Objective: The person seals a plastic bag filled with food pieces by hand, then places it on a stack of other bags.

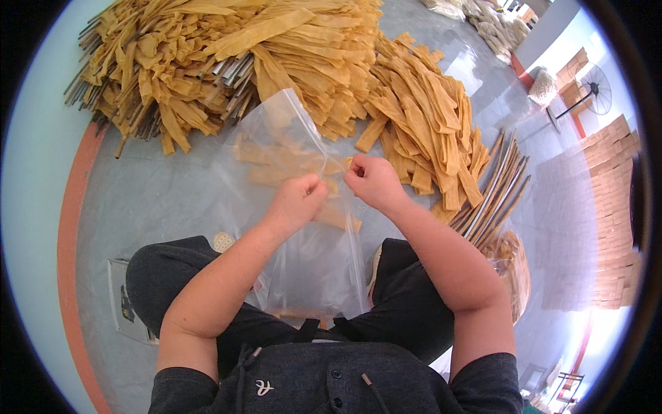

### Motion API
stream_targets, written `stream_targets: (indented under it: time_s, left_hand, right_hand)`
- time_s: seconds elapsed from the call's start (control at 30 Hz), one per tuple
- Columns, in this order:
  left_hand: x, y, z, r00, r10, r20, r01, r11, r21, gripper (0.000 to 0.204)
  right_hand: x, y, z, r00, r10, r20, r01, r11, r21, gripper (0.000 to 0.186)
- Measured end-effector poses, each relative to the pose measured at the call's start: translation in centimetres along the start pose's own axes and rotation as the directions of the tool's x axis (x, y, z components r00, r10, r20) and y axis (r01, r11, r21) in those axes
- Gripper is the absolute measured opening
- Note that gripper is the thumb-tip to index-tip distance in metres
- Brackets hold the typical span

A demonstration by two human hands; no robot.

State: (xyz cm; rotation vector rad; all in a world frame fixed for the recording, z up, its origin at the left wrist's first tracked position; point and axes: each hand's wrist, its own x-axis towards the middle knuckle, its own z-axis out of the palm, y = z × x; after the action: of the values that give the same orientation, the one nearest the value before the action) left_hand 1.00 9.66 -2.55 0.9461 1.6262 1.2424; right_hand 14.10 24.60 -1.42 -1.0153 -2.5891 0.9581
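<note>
A large clear plastic bag hangs between my knees, its upper part spread out over the floor in front of me. My left hand is closed in a pinch on the bag's edge near the middle. Just to its right and slightly farther away, my right hand also pinches the bag, with the fingers curled. A small gap separates the two hands. Through the clear film several flat yellow-brown strips show; whether they lie inside the bag or under it, I cannot tell.
A big heap of yellow-brown strips with rods among it lies ahead. A smaller heap is to its right, beside a bundle of thin rods. A filled clear bag sits by my right elbow. Cardboard stacks and a fan stand farther right.
</note>
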Motion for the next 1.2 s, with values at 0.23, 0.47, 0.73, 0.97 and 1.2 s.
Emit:
stream_targets:
  time_s: [0.23, 0.47, 0.73, 0.97, 1.2]
  left_hand:
    - [-0.1, -1.5, 0.9, 0.981, 0.11, 0.161, -0.142, 0.968, 0.205, 0.024]
    - [0.3, -1.5, -0.7, 0.955, -0.206, 0.214, 0.169, 0.969, 0.178, 0.018]
    - [1.3, -1.9, 0.9, 0.941, 0.215, -0.262, -0.138, 0.949, 0.282, 0.024]
    - [1.9, -2.1, -2.1, 0.841, 0.402, -0.362, -0.169, 0.831, 0.531, 0.031]
    - [2.0, -2.1, -3.8, 0.946, 0.215, -0.244, -0.166, 0.965, 0.204, 0.025]
  right_hand:
    - [-0.4, -0.7, 1.1, 0.977, -0.19, 0.093, 0.126, 0.876, 0.465, 0.014]
    - [2.4, 3.6, -2.2, 0.997, 0.045, -0.064, -0.038, 0.994, 0.105, 0.02]
    - [-1.4, -2.9, -0.3, 0.984, -0.146, 0.101, 0.152, 0.987, -0.057, 0.021]
    - [0.2, -0.9, -2.3, 1.0, -0.015, 0.006, 0.016, 0.925, -0.379, 0.026]
    - [-0.1, 0.4, -1.7, 0.971, -0.205, -0.119, 0.181, 0.966, -0.185, 0.021]
